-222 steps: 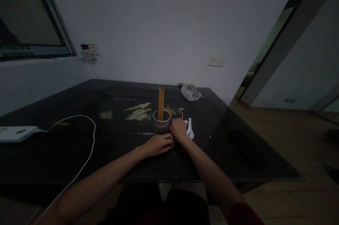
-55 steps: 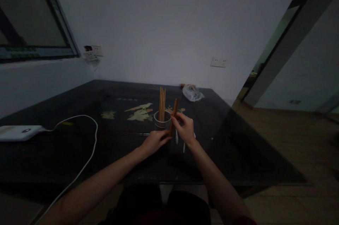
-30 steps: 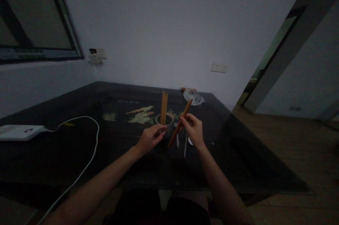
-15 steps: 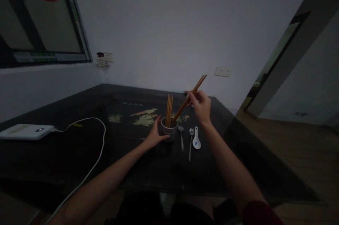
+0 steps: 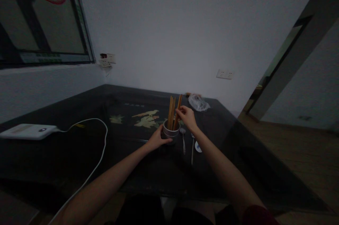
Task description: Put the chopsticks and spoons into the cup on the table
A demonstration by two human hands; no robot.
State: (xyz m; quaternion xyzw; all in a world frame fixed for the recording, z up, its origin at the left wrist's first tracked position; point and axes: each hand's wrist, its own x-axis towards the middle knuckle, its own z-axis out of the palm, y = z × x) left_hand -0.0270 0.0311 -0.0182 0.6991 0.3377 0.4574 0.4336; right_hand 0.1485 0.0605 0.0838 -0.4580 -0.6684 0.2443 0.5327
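Observation:
A round holder [image 5: 171,134] with a pale rim stands on the dark table, with several wooden chopsticks [image 5: 171,112] upright in it. My left hand [image 5: 156,139] is wrapped round the holder's left side. Between the thumb and fingers of my right hand [image 5: 187,116] is a pair of chopsticks [image 5: 178,106], nearly upright, their lower ends inside the holder. Right of the holder lie a metal spoon [image 5: 183,142] and a second long-handled spoon [image 5: 192,151]. A white ceramic spoon [image 5: 197,146] is partly hidden by my right forearm.
Crumpled clear plastic [image 5: 198,102] lies at the table's back edge by the wall. On the left rests a white power bank [image 5: 30,131], its white cable [image 5: 104,140] curving towards the front edge. A dark flat object [image 5: 261,168] is at the right.
My right hand has moved left and down, bringing its chopsticks from a slant to nearly upright in the holder. The plastic has come into sight behind it. My left hand stays on the holder.

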